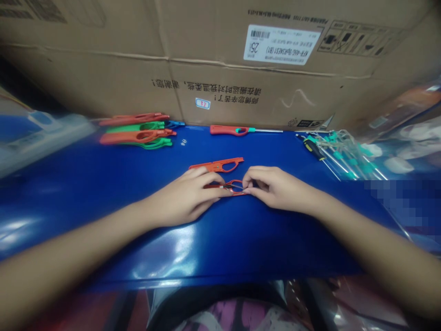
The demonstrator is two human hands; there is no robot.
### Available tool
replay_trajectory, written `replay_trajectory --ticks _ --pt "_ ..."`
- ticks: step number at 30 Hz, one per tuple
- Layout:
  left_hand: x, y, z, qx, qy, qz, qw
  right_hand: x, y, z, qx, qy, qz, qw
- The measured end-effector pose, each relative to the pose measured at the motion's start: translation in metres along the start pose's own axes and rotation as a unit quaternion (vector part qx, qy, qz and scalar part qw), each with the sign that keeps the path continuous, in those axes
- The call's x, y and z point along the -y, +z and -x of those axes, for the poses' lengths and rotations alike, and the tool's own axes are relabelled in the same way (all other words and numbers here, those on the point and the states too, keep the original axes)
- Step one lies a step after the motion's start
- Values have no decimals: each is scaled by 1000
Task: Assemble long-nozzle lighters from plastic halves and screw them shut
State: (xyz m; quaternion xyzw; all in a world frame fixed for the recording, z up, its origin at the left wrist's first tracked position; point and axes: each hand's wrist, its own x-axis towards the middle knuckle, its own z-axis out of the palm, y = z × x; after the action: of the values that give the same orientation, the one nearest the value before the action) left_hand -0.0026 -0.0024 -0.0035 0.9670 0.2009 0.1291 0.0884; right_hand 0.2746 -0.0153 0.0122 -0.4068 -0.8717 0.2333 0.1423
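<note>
My left hand (pixel 188 195) is closed around the handle part of an orange-red half casing of a stick lighter (pixel 237 193), which lies open side up on the table. Small parts show inside it near my left thumb. From there a thin dark wire (pixel 237 186) runs across the trigger loop to the fingertips of my right hand (pixel 263 186), pinched together at the casing's right end. The pinched tip itself is hidden. Just beyond my left fingers lies the other orange-red half casing (pixel 217 165), apart from the first and touched by neither pinch.
Green and orange casings (pixel 138 135) are stacked at the back left, beside tiny metal pieces (pixel 183 142). A red lighter with a metal tube (pixel 227 130) lies by the cardboard box (pixel 213 78). At right are a screwdriver (pixel 313 148) and several metal tubes with teal ends (pixel 347 161).
</note>
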Motion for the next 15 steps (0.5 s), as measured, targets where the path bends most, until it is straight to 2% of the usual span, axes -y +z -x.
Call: replay_trajectory --ticks 8,15 --pt "1 1 0 4 -1 7 1000 -7 -8 3 34 -72 11 997" --pt "2 1 0 5 -4 13 1000 -6 -4 3 41 -59 52 996"
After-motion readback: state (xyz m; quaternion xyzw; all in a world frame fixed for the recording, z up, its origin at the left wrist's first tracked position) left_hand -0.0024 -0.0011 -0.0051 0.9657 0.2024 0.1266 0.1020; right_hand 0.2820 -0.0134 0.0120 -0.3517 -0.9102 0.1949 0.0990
